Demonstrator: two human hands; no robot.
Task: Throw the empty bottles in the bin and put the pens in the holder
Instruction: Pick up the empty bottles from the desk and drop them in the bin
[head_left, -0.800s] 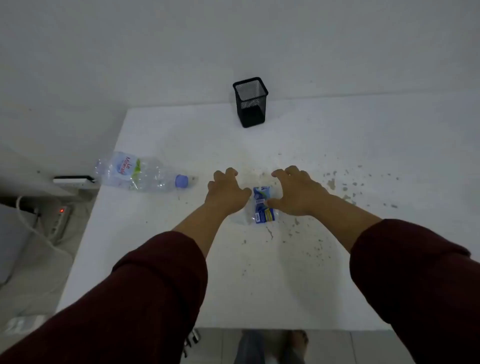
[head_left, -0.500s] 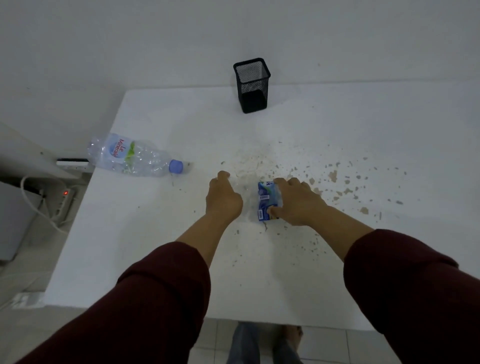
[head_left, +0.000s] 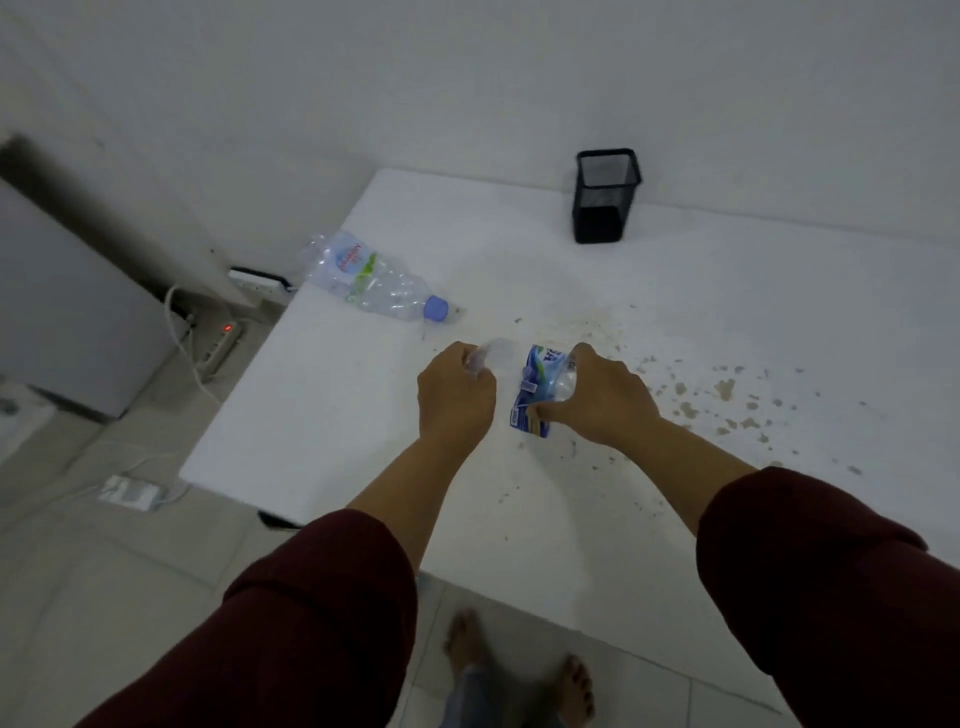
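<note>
The crushed bottle (head_left: 537, 387), clear plastic with a blue label, sits between my two hands near the middle of the desk (head_left: 649, 312). My right hand (head_left: 602, 397) is closed on its labelled body, thumb at the lower edge of the label and fingers curled over the top. My left hand (head_left: 457, 395) is closed around the clear end of the same bottle, a bit of which shows past my knuckles. I cannot tell whether the bottle touches the desk or is lifted just off it.

Beyond the crushed bottle and toward the desk's left edge lies a second bottle (head_left: 371, 280), clear and crumpled, on its side, with a pale blue cap (head_left: 436, 308) pointing toward my hands and its base sticking out over the edge. Farther from the crushed bottle, at the back of the desk near the wall, stands the black mesh holder (head_left: 605, 195), upright. Right of the crushed bottle the desk surface is covered in brownish specks and stains (head_left: 724, 389).

My dark red sleeves (head_left: 322, 613) are pushed up, leaving the forearms bare. Below the desk's near edge my bare feet (head_left: 519, 670) stand on the tiled floor. Left of the desk, on the floor, a power strip (head_left: 221, 345) with a red light lies beside a white cable.
</note>
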